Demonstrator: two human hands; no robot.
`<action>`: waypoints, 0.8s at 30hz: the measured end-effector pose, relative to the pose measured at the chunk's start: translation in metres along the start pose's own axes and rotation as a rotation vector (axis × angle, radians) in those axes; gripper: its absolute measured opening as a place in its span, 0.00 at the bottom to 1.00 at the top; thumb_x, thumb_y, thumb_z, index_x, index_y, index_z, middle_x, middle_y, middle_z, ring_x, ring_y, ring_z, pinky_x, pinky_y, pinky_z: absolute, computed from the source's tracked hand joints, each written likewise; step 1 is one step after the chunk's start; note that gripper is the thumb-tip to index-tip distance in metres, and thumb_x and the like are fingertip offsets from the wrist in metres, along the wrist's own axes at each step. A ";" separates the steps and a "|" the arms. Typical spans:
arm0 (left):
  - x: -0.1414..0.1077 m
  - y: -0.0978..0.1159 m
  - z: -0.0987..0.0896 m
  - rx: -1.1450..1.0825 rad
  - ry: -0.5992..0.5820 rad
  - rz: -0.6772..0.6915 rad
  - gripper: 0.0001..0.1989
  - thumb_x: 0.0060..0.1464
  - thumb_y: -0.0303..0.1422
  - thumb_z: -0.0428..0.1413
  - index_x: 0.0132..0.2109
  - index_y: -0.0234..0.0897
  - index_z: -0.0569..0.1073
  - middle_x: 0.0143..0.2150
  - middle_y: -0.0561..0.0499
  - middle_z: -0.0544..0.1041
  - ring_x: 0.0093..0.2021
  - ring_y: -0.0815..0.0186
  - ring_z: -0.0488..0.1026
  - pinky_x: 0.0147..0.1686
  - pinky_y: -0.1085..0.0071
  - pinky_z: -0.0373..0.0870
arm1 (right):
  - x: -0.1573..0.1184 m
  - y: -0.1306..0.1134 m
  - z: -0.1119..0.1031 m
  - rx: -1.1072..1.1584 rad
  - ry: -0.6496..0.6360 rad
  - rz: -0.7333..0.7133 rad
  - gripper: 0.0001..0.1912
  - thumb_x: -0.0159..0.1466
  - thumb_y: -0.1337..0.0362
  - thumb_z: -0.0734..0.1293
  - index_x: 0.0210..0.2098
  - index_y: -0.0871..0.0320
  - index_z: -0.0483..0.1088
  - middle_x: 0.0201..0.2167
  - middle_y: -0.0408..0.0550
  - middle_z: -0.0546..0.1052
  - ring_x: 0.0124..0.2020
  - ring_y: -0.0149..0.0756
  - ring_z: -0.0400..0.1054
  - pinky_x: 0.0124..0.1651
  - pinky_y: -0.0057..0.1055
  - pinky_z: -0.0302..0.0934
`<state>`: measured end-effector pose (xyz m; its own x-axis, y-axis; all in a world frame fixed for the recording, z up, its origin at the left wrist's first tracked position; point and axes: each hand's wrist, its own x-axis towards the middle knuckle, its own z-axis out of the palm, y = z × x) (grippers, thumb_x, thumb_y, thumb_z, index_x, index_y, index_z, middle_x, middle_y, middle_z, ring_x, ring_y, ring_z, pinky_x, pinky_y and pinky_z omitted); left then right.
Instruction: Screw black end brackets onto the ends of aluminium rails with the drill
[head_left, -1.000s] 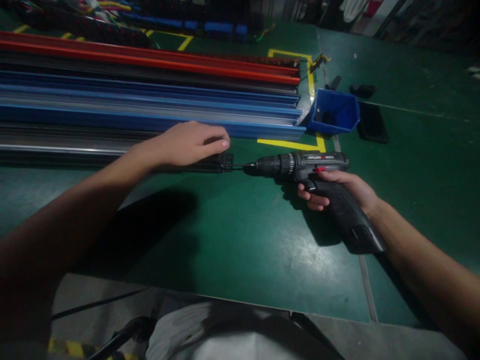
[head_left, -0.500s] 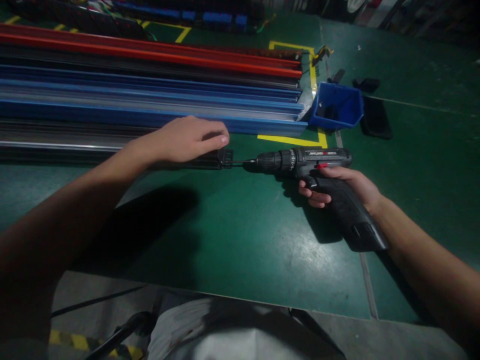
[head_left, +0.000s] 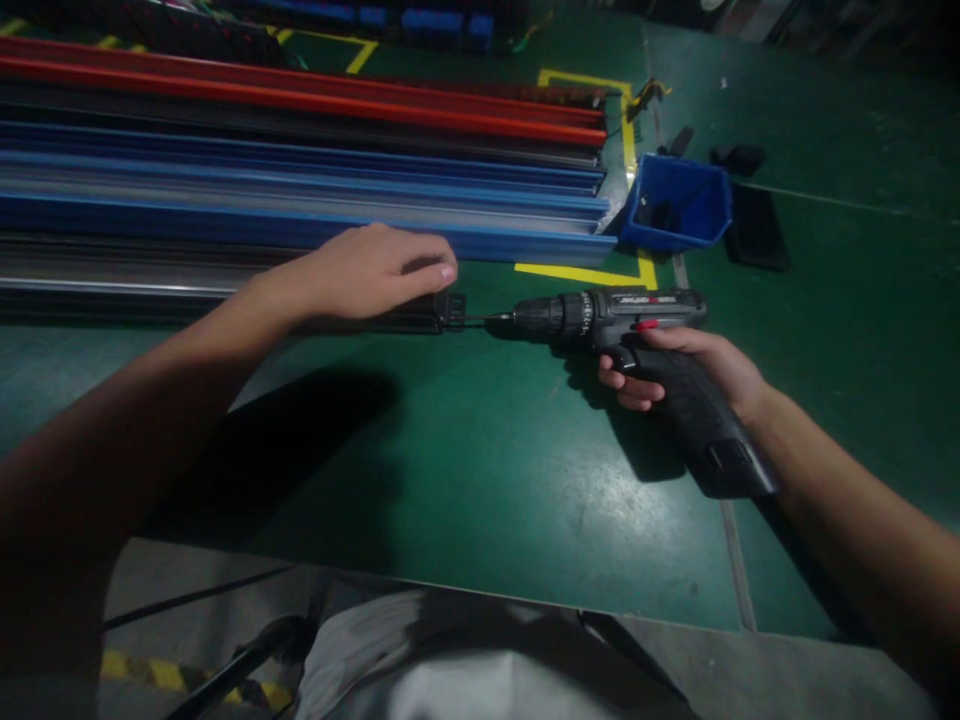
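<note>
My right hand (head_left: 697,370) is wrapped round the grip of a black cordless drill (head_left: 600,315) with a red switch. The long bit (head_left: 487,317) points left and its tip meets a small black end piece (head_left: 454,312) at the end of a black profile rail (head_left: 150,285). My left hand (head_left: 375,268) lies over that rail close to its end, thumb and fingers curled over it. The rail's top under the palm is hidden.
Blue rails (head_left: 300,190) and red rails (head_left: 300,90) lie side by side behind the black one. A blue bin (head_left: 679,205) with small dark parts stands at their right ends. Beside it lies a dark flat object (head_left: 757,230). The green tabletop (head_left: 480,480) ends near my lap.
The view has shifted slightly, so the rails and bin sit a little higher. Both hands and the drill keep the same place against the black rail.
</note>
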<state>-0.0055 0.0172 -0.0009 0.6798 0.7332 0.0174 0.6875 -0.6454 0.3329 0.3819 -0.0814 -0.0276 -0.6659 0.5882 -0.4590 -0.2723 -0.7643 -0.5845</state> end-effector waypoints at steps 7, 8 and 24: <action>-0.001 0.001 -0.001 -0.008 0.005 0.004 0.27 0.67 0.54 0.45 0.54 0.44 0.80 0.46 0.47 0.83 0.44 0.56 0.78 0.46 0.61 0.68 | 0.000 0.000 0.000 0.020 -0.005 -0.001 0.16 0.70 0.61 0.67 0.49 0.70 0.72 0.37 0.58 0.78 0.26 0.30 0.68 0.35 0.30 0.73; -0.001 0.001 -0.001 -0.008 0.002 0.001 0.27 0.67 0.54 0.45 0.54 0.43 0.80 0.46 0.47 0.83 0.44 0.55 0.78 0.46 0.61 0.68 | 0.000 0.000 0.000 0.024 -0.006 -0.001 0.16 0.70 0.61 0.67 0.49 0.70 0.72 0.38 0.58 0.78 0.26 0.30 0.68 0.35 0.29 0.73; 0.000 0.002 -0.001 -0.003 -0.008 -0.014 0.26 0.67 0.53 0.46 0.55 0.43 0.80 0.47 0.46 0.83 0.43 0.56 0.78 0.46 0.60 0.68 | 0.000 0.000 0.002 0.017 0.022 -0.002 0.17 0.69 0.62 0.67 0.48 0.72 0.72 0.37 0.58 0.78 0.26 0.29 0.68 0.34 0.29 0.73</action>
<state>-0.0050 0.0164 0.0010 0.6720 0.7405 0.0055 0.6962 -0.6343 0.3360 0.3805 -0.0822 -0.0261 -0.6497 0.5956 -0.4725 -0.2857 -0.7672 -0.5742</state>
